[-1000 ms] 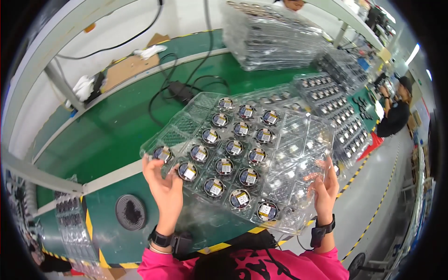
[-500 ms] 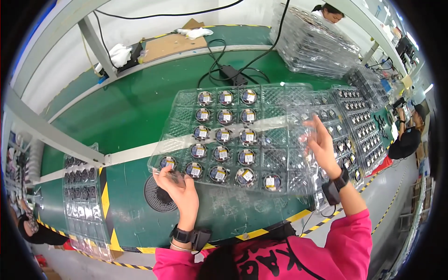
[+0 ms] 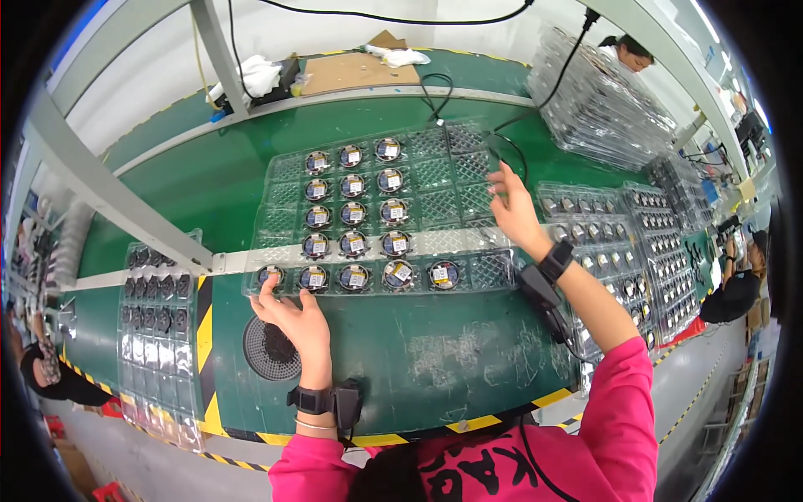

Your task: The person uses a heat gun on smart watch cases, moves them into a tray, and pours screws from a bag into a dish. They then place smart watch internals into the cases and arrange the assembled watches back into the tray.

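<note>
A clear plastic tray [image 3: 435, 180] with rows of round pockets spans the space between my hands. Several round parts with silver rims, dark sides and white-yellow labels fill its middle-left columns and most of the near row; pockets toward its right are bare. My left hand [image 3: 294, 322] grips the near left corner, fingertips over the round part [image 3: 270, 276] there. At the right edge, my right hand [image 3: 517, 216] has its fingers closed against the rim. Whether the tray rests on the green bench or is held just above it, I cannot tell.
More filled trays [image 3: 598, 243] lie to the right, beside a tall stack of clear trays [image 3: 594, 92]. A tray of dark parts [image 3: 157, 314] is at the left. A black round mesh disc [image 3: 269, 347] lies near my left wrist. A slanting metal post [image 3: 117, 176] stands at left; other people work nearby.
The tray has moved left with both my hands and now looks flatter and farther from me. The black adapter box on the bench is now hidden behind the tray. My view has shifted slightly.
</note>
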Motion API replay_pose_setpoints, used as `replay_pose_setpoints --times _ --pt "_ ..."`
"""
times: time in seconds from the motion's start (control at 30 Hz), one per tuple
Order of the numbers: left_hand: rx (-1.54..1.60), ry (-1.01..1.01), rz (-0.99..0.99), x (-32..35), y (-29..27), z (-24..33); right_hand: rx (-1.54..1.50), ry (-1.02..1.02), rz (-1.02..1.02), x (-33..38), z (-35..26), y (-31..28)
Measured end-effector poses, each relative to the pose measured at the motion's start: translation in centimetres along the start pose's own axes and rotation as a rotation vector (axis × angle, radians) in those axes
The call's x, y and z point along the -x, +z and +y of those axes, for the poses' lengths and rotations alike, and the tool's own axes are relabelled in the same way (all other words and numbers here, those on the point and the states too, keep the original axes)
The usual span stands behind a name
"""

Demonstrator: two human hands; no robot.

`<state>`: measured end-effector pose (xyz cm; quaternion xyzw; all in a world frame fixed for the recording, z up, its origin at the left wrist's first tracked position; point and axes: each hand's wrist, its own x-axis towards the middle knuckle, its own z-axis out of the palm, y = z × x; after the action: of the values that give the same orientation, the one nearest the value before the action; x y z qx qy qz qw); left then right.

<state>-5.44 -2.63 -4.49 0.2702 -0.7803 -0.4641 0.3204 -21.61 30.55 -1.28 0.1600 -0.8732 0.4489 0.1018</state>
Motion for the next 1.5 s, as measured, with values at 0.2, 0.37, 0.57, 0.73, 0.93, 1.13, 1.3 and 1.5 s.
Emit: replay_pose_setpoints --times 0.2,0.37,0.57,0.73,0.93,1.13,1.3,1.5 --pt "0.075 -0.022 0.152 -1.2 -0.2 -1.0 0.060 0.015 -0.052 -5.7 0.1 4.9" --pt "0.103 -0.013 0.167 -1.0 -0.2 0.0 -0.247 0.202 -0.125 -5.0 -0.5 9.9" --pt "-0.158 0.129 0.131 -0.3 0.0 -0.5 -0.508 0.214 -0.153 -4.6 -4.4 10.0" --pt "-0.130 0.132 0.090 -0.3 0.9 -0.1 -0.249 0.053 -0.261 -5.5 -0.1 9.1" --pt "-0.286 0.289 0.012 0.4 1.5 -0.8 0.128 0.018 -0.161 -5.0 1.9 8.0" --pt "-0.296 0.295 -0.264 1.4 2.2 1.8 0.671 0.095 -0.063 -5.8 -0.8 5.1" --pt "-0.350 0.163 -0.449 0.5 -0.6 4.1 0.926 -0.027 0.040 -5.3 -2.3 4.0" --pt "-0.311 0.318 -0.489 -6.3 -7.0 5.7 0.344 -0.243 -0.420 -1.3 -9.5 4.9"
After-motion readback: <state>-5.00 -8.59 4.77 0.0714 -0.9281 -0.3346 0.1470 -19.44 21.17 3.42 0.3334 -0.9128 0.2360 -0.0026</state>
